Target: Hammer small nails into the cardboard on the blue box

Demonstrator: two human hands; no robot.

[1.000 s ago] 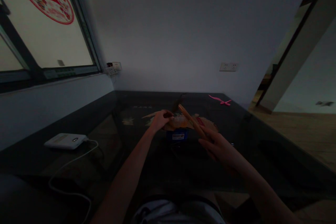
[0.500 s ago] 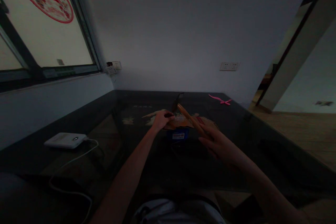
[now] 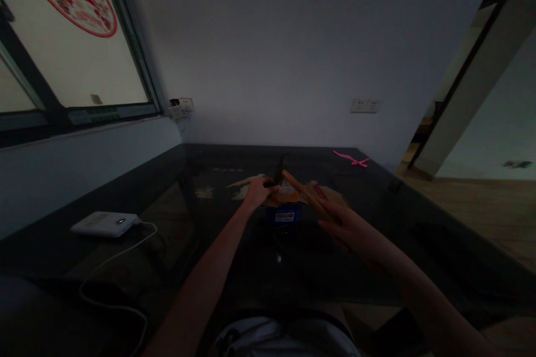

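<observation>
My right hand is closed around the wooden handle of a hammer. The dark hammer head points away from me, right beside the fingertips of my left hand. Those left fingers are bent and pinched together over crumpled brown paper; whatever they hold is too dark and small to make out. Under the paper stands a blue box with a white label on its near side. A tiny bright spot, unclear in kind, shows on the dark surface in front of the box.
Everything rests on a dark glossy table. To the left lies a white power bank with a white cable running towards me. A pink ribbon lies at the far right, near the wall.
The hammer head has dropped slightly and tipped towards my left fingers. A small bright spot now shows in front of the blue box. Both hands have barely moved.
</observation>
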